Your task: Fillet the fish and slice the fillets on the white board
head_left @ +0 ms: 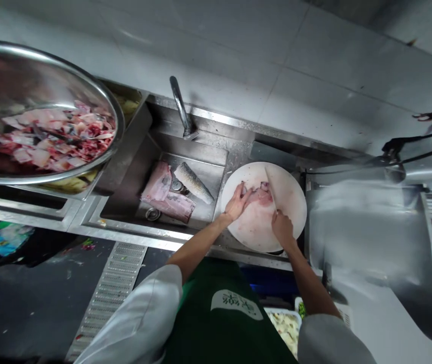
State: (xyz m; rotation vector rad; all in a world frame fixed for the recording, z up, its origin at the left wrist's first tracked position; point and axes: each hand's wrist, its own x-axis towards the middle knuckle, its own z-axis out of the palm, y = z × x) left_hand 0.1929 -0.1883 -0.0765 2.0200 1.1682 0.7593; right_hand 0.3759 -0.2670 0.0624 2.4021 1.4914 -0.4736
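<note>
On the round white cutting board (251, 230) lies a piece of pink fish (261, 198). My left hand (237, 203) rests at its left end, fingers bent onto the flesh and holding it against the board. My right hand (283, 226) grips a knife (271, 188) by its handle. The knife's blade points away from me and meets the right part of the fish, where a small piece lies by the blade. Left of the board, pink fish fillets (168, 194) and a skin-side-up fish piece (193, 183) lie in the metal sink (208, 157).
A large steel bowl (116, 108) of cut fish stands at the left, above a tray with yellowish contents. A faucet (180, 103) rises behind the sink. To the right is a large metal machine (367, 232). A white container (286, 323) of pale food sits below the counter.
</note>
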